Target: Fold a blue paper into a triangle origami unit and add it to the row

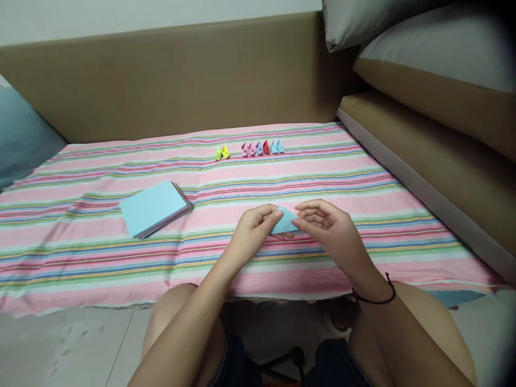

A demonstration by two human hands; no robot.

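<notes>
A small light-blue folded paper (285, 221), roughly triangular, is held up between my two hands above the striped cloth. My left hand (258, 224) pinches its left side, thumb on top and fingers underneath. At the paper's right corner, the thumb of my right hand (328, 223) presses on it, with the other fingers curled behind. Off to the left lies a stack of paper (155, 208) with a light-blue sheet on top. Farther back, small folded paper figures stand in a row: yellow ones (222, 153), then pink, purple, red and light-blue ones (263, 148).
The pink striped cloth (100, 215) covers the seat, wrinkled at the left. A brown backrest (181, 80) rises behind it. Large cushions (435, 145) are piled along the right side. A blue-grey cushion (24, 134) leans at the far left. My knees are at the front edge.
</notes>
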